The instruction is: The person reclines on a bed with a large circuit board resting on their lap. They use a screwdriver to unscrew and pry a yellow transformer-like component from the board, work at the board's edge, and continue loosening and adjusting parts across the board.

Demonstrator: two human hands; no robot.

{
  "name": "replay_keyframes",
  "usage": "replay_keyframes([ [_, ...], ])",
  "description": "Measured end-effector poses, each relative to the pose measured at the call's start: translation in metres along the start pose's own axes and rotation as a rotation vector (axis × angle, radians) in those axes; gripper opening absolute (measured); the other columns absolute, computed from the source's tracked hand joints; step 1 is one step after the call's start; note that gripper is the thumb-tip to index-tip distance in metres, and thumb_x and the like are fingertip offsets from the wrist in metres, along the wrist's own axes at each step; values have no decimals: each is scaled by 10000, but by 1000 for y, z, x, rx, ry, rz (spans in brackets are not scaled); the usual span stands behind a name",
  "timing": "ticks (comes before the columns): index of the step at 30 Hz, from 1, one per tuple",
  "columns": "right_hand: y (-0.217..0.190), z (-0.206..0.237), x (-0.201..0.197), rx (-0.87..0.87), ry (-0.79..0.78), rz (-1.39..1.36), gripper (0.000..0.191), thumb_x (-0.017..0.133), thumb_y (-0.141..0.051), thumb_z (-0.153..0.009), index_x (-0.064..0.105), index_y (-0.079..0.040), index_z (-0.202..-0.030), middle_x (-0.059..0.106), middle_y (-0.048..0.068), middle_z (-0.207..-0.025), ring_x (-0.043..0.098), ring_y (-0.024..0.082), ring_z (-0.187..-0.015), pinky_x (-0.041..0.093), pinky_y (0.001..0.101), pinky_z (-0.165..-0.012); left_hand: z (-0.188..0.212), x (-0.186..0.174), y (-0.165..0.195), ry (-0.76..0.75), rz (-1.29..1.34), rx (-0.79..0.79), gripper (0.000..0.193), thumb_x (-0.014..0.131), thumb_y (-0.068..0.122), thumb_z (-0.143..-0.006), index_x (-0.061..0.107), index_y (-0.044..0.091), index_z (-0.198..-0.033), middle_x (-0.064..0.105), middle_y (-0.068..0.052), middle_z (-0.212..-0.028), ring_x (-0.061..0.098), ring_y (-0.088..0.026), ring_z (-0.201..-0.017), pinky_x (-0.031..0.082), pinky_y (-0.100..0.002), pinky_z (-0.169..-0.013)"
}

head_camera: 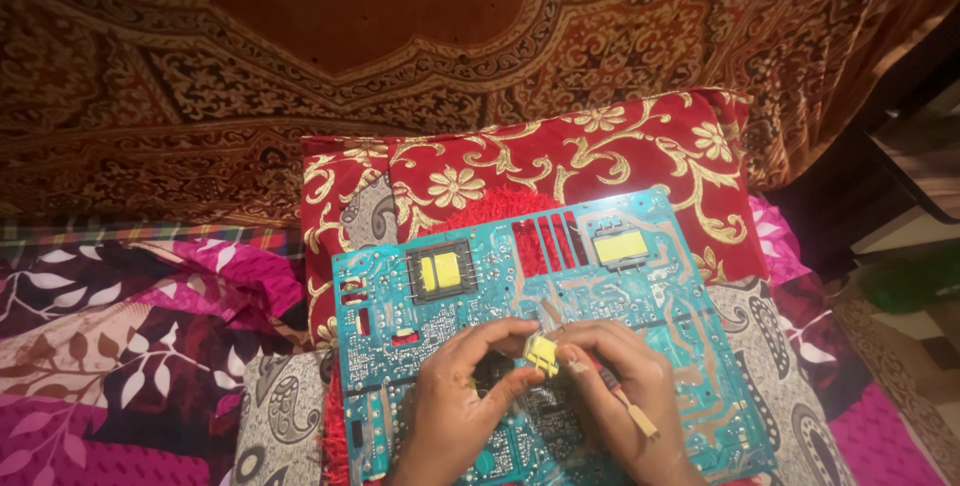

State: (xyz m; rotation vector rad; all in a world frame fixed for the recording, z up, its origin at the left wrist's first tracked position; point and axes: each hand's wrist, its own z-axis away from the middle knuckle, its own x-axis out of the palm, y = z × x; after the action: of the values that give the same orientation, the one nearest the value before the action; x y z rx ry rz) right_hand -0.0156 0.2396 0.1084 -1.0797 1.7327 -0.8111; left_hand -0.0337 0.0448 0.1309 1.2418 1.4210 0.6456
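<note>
A large teal circuit board lies flat on a red and gold pillow. Two yellow transformers stand on the board, one at the left and one at the upper right. Both my hands meet over the board's lower middle. My left hand pinches a small yellow component from the left. My right hand touches the same component and also holds a thin tool with a pale tip that points down and right.
A patterned brown and gold cloth hangs behind the pillow. A pink and maroon floral bedsheet spreads to the left. A grey paisley cushion lies under the board. At the far right, dark furniture borders the bed.
</note>
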Motion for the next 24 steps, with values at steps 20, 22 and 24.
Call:
replay_keyframes([
  [20,-27,11,12,-293,96,100,234,813,-59,-791,773,-47,-1021,798,113,-1000,787,227,-919,593,325,-776,11,-11,-2,80,125,-113,419,883,229,-755,760,88,-1129,843,-53,-998,816,-124,-933,641,-264,-808],
  [22,-30,9,17,-300,85,115,217,803,-56,-792,776,-47,-1007,801,109,-985,791,229,-908,591,327,-770,11,-19,-4,68,132,-106,429,891,229,-748,764,91,-1133,846,-56,-982,818,-117,-914,645,-260,-794],
  [24,-31,7,22,-298,71,124,202,796,-58,-793,780,-47,-994,803,105,-967,792,229,-893,588,328,-768,9,-25,-5,60,109,-61,438,904,229,-742,763,88,-1132,849,-58,-970,818,-104,-901,641,-255,-781],
])
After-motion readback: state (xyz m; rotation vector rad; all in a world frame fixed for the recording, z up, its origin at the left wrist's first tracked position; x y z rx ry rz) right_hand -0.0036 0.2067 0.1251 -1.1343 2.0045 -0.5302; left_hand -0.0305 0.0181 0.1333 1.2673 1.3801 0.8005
